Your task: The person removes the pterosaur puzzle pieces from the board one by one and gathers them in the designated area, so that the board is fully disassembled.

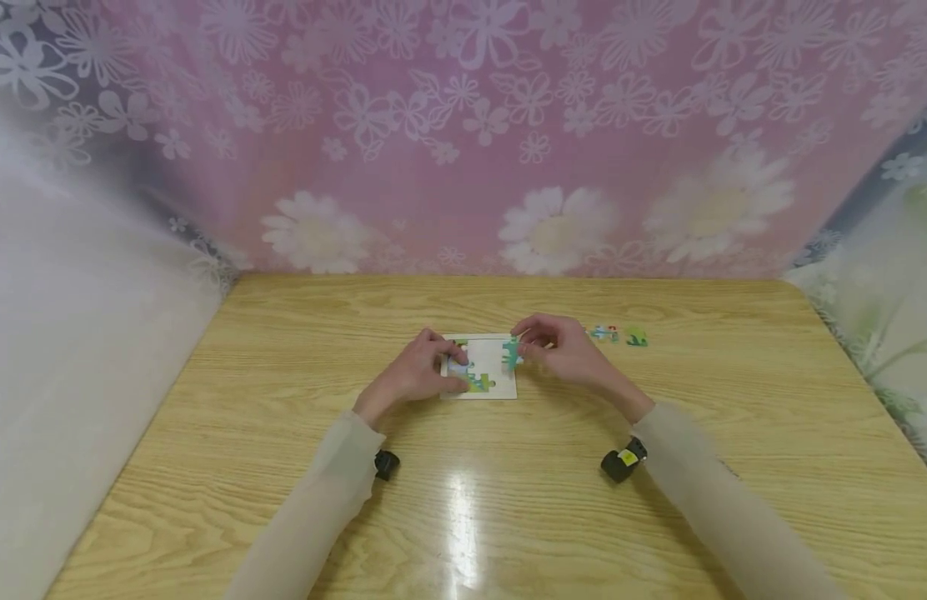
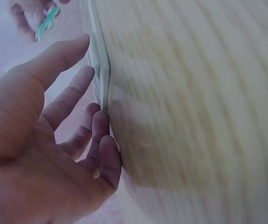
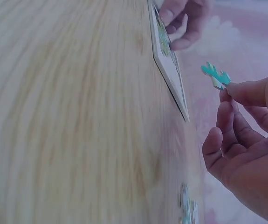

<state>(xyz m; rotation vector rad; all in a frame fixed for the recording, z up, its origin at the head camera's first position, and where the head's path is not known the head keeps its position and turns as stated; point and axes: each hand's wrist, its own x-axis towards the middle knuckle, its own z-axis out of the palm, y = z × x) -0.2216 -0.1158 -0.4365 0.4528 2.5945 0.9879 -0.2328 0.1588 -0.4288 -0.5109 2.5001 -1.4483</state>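
A white puzzle board (image 1: 493,392) lies on the table, with several joined jigsaw pieces (image 1: 478,383) along its left and lower left. My left hand (image 1: 422,367) rests at the board's left side, thumb and fingertips touching the board and its pieces; the left wrist view shows these fingers loosely bent at the edge. Between thumb and fingertips my right hand (image 1: 561,346) pinches a teal puzzle piece (image 3: 215,75), raised above the board's right part. In the right wrist view the piece is tilted and apart from the board (image 3: 171,77). Part of the left-side pieces is hidden under my left hand.
Loose puzzle pieces (image 1: 636,337) lie on the wooden table (image 1: 508,500) to the right, beyond my right hand. A floral curtain (image 1: 433,167) hangs behind the table's far edge. White cloth (image 1: 96,292) borders the left side.
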